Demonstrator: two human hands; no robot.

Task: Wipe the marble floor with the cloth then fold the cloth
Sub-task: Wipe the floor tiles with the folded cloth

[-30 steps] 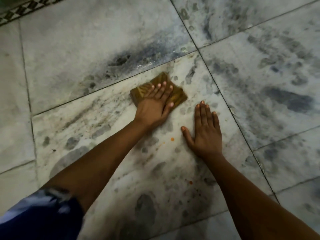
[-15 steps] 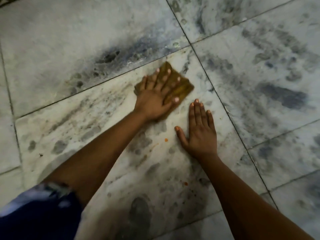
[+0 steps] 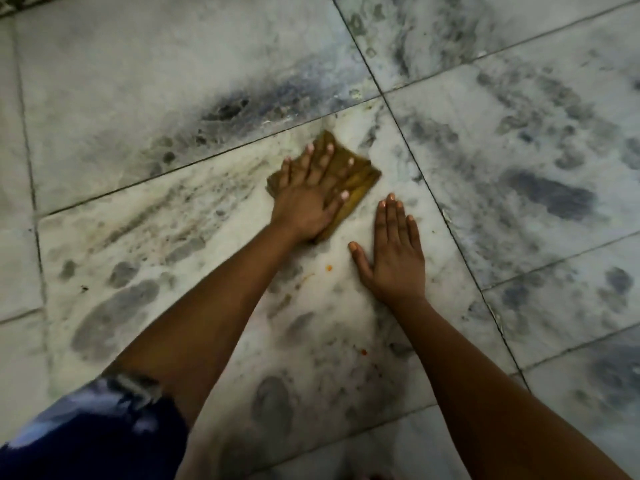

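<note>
A folded brown-yellow cloth (image 3: pixel 360 183) lies flat on the white, grey-veined marble floor (image 3: pixel 207 237), near the far corner of one large tile. My left hand (image 3: pixel 308 199) presses down on the cloth with fingers spread, covering most of it. My right hand (image 3: pixel 394 251) rests flat on the bare marble just right of the cloth, fingers together, thumb out, holding nothing.
Small orange spots (image 3: pixel 328 268) and a faint orange smear lie on the tile between my hands, and more specks (image 3: pixel 363 351) lie nearer me. Dark grout lines (image 3: pixel 408 147) cross the floor. A patterned border (image 3: pixel 20 3) runs along the top left edge.
My left hand has slid the cloth a little to the right and further away across the tile. My right hand has stayed planted on the floor.
</note>
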